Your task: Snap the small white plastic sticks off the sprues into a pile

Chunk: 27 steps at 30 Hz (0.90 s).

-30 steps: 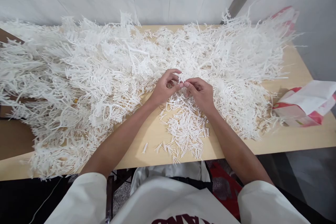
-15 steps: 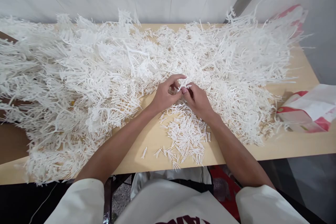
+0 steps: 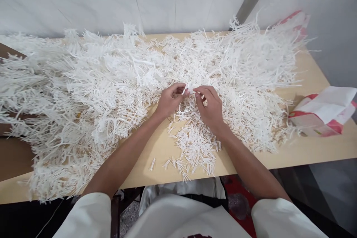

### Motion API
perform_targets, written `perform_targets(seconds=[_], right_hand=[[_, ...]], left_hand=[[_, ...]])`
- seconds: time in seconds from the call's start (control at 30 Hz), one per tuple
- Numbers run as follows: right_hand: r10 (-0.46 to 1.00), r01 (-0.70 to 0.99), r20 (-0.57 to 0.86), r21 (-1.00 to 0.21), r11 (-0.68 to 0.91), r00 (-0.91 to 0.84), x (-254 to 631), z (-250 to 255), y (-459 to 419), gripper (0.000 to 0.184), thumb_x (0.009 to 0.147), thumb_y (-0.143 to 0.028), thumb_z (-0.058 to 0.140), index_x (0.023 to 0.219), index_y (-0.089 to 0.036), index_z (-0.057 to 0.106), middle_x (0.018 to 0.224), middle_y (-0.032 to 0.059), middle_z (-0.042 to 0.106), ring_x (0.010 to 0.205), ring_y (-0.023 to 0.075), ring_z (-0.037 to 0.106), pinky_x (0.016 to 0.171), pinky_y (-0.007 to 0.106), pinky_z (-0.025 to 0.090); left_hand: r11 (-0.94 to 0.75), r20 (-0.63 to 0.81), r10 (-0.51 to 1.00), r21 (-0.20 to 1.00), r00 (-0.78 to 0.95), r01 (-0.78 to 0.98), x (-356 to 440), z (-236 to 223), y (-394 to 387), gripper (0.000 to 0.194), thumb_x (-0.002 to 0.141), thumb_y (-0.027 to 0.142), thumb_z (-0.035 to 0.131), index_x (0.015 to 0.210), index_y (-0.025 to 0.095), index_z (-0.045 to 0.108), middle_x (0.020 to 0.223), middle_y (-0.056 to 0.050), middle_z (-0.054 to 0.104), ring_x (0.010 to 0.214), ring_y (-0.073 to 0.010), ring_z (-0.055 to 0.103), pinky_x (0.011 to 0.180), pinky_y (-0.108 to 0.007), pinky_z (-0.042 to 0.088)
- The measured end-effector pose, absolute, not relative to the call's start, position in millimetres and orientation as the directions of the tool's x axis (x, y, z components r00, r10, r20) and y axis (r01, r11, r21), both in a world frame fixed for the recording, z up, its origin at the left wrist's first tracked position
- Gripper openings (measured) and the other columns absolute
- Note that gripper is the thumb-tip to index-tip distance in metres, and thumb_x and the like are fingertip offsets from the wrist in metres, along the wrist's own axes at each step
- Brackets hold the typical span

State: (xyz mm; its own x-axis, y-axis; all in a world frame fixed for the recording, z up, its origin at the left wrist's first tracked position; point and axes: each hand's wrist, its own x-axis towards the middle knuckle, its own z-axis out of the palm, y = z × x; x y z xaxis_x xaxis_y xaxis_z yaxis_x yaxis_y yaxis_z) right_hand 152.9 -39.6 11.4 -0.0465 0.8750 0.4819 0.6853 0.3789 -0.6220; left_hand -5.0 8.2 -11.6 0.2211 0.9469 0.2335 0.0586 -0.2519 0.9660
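My left hand (image 3: 170, 99) pinches a white branched strand piece (image 3: 184, 89) between thumb and fingers, over the middle of the table. Close on its right, my right hand (image 3: 210, 107) has its thumb and forefinger drawn together on thin white strands at the piece's side; exactly where they grip is too small to tell. Below the hands lies a loose heap of short white sticks (image 3: 195, 145). Behind and around them spreads a thick layer of similar white strands (image 3: 200, 59).
A large tangled pile of white branched strands (image 3: 83, 81) covers the table's left side, over a brown cardboard box (image 3: 15, 156). At the right stands a red and white paper bag (image 3: 318, 115) on the wooden table (image 3: 312, 148). A tiled wall (image 3: 156, 3) rises behind.
My hands came together around the strand piece, then drew slightly apart, with the right fingers now a little away from the left. The camera view has shifted slightly.
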Motion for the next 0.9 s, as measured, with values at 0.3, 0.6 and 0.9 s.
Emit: perform_targets(seconds=[0.3, 0.6, 0.9], right_hand=[[0.876, 0.679, 0.426, -0.576, 0.456, -0.226, 162, 2, -28, 0.024, 0.096, -0.037, 0.044, 0.088, -0.022, 0.060, 0.088, 0.0041, 0.065, 0.081, 0.0144, 0.060, 0.070, 0.029, 0.048], [0.839, 0.708, 0.491, -0.506, 0.494, -0.234, 165, -4, -26, 0.020, 0.093, -0.034, 0.051, 0.097, -0.022, 0.067, 0.086, 0.0029, 0.069, 0.075, 0.0134, 0.062, 0.066, 0.027, 0.047], [0.740, 0.779, 0.531, -0.216, 0.589, -0.413, 169, 1, -23, 0.021, 0.090, -0.022, 0.050, 0.072, -0.020, 0.060, 0.068, 0.0003, 0.059, 0.064, 0.0108, 0.051, 0.054, 0.024, 0.037]], left_hand=[[-0.440, 0.378, 0.883, 0.874, 0.279, 0.206, -4, -11, 8, 0.009, 0.084, 0.025, 0.060, 0.090, 0.019, 0.064, 0.095, -0.003, 0.062, 0.084, -0.0108, 0.056, 0.076, -0.025, 0.046], [-0.357, 0.274, 0.906, 0.904, 0.323, 0.234, -3, -5, 1, 0.015, 0.089, 0.033, 0.053, 0.084, 0.019, 0.053, 0.069, 0.003, 0.053, 0.062, -0.0082, 0.046, 0.061, -0.023, 0.037], [-0.351, 0.227, 0.910, 0.867, 0.347, 0.353, 0, -5, -2, 0.010, 0.085, 0.027, 0.051, 0.080, 0.019, 0.050, 0.067, 0.004, 0.049, 0.061, -0.0079, 0.043, 0.060, -0.023, 0.035]])
